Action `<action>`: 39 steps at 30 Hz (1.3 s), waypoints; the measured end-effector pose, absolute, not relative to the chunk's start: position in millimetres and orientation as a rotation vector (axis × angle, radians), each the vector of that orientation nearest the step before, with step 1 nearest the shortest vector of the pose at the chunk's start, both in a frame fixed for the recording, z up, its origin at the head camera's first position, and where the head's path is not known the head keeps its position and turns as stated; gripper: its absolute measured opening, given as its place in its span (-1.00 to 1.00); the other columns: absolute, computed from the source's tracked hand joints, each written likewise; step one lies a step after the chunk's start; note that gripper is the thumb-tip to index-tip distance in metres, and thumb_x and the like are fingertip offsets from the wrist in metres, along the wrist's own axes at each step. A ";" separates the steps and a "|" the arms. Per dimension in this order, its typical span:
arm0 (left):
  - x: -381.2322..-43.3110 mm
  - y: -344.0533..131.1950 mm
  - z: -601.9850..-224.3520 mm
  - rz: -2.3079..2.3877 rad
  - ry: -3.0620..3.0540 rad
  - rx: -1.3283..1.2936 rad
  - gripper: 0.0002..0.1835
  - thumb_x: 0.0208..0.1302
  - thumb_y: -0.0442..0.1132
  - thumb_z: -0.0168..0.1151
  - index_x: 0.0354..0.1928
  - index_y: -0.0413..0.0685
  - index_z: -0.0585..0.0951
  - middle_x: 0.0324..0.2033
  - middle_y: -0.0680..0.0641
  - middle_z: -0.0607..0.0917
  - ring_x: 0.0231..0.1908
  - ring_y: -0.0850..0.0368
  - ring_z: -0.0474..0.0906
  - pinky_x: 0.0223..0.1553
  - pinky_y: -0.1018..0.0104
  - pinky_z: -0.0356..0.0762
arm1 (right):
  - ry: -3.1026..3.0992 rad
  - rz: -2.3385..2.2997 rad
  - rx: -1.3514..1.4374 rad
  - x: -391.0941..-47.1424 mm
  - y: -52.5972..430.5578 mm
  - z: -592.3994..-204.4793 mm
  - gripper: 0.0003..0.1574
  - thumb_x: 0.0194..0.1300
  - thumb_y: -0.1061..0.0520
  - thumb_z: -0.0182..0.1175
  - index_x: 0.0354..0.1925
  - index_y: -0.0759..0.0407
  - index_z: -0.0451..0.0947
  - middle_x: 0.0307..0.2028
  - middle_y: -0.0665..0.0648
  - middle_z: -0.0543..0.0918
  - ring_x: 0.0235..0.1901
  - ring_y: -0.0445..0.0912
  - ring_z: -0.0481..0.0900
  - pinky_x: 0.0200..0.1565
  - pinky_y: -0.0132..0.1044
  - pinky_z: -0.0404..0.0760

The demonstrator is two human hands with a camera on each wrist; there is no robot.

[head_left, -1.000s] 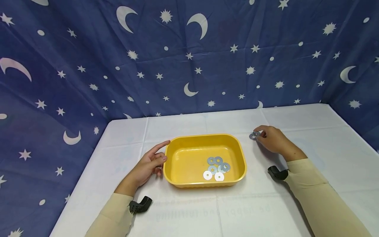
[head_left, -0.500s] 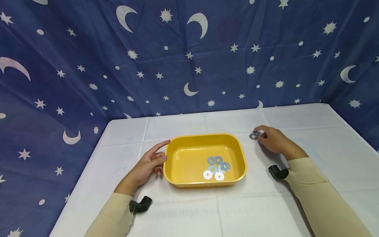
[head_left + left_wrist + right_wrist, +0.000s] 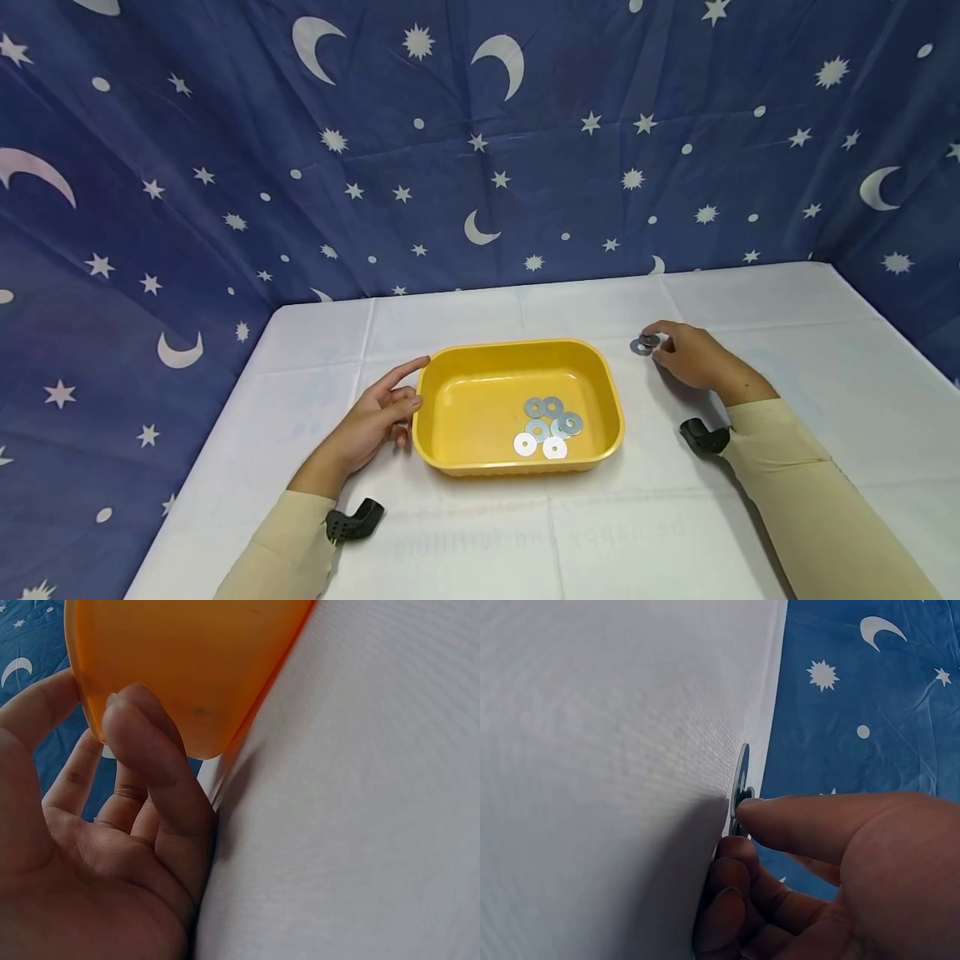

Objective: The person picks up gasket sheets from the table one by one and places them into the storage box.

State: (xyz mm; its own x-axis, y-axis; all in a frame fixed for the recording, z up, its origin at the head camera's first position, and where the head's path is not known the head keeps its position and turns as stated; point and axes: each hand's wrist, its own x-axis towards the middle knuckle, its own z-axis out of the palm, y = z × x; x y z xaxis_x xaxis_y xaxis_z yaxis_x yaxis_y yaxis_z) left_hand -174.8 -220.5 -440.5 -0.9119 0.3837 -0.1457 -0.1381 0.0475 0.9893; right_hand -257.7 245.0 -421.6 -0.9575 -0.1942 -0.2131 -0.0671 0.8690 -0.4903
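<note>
My right hand (image 3: 693, 357) pinches a flat metal washer (image 3: 651, 340) with thumb and forefinger, just above the cloth. Partly under it, a second washer (image 3: 639, 347) lies on the table. Seen edge-on in the right wrist view, a washer (image 3: 742, 766) stands out past the thumb tip. A yellow plastic tray (image 3: 465, 417) sits mid-table with several washers (image 3: 536, 430) grouped in its right half, some overlapping. Against the tray's left end rests my left hand (image 3: 373, 423), forefinger stretched to the rim and thumb near the wall. The left wrist view shows that tray end (image 3: 187, 660) at the fingertips.
White cloth (image 3: 480, 533) covers the table. A dark blue curtain (image 3: 420, 183) with moons and stars hangs behind and at both sides. A black wrist mount sticks out from the left sleeve (image 3: 281, 542) and from the right sleeve (image 3: 810, 492).
The pinched washer has tilted to a flatter, darker angle in my right fingers, which have stayed in nearly the same spot. My left hand and the tray have not visibly moved.
</note>
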 end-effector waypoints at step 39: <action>-174.7 -220.7 -440.1 1.925 1.957 0.242 -0.35 0.46 -0.20 0.16 0.52 0.22 0.21 -0.31 0.04 0.61 -0.48 0.23 0.54 -0.55 0.45 0.55 | 2.686 -0.660 -0.126 -275.3 246.8 -418.9 -0.63 0.42 0.20 0.14 0.13 0.22 0.31 -0.17 0.30 0.48 -0.19 0.09 0.46 -0.15 -0.17 0.51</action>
State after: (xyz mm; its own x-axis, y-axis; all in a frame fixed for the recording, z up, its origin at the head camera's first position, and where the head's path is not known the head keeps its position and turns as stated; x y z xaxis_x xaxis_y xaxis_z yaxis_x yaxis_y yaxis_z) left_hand -174.7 -220.7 -440.1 -0.9116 0.3832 -0.1488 -0.1426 0.0449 0.9888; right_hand -275.3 246.8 -418.9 -0.9272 -0.1723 -0.3325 0.0014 0.8863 -0.4630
